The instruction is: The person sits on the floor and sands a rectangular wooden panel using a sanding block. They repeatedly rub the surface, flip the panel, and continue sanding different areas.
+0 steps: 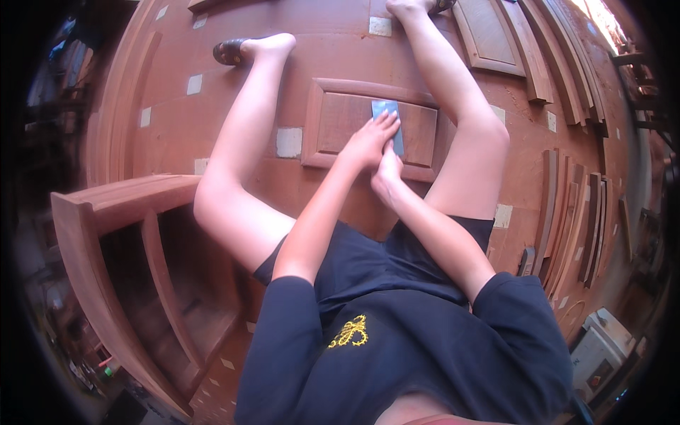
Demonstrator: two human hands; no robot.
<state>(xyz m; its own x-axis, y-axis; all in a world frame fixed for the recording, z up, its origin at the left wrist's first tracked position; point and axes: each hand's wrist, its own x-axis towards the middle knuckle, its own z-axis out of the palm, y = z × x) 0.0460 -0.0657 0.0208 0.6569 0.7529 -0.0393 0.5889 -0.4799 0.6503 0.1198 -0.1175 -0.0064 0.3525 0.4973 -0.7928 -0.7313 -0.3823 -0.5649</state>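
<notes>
A framed wooden panel (pixel 340 127), like a cabinet door, lies on the floor between my legs. On its face rests a flat blue-grey rectangle of sandpaper (pixel 399 142), set across the panel's raised middle. My left hand (pixel 371 139) lies over the sandpaper with its fingers stretched out and pressing on it. Just below, my right hand (pixel 387 172) is closed at the sandpaper's near edge, its thumb pointing up along it. The fingers of the right hand are partly hidden.
A wooden cabinet frame (pixel 92 248) with open bays stands close at my left. Long wood strips (pixel 556 212) lie on the right, and another framed panel (pixel 489 35) at the far right. A white box (pixel 602 343) sits at the lower right. Pale square patches (pixel 289 142) dot the reddish floor.
</notes>
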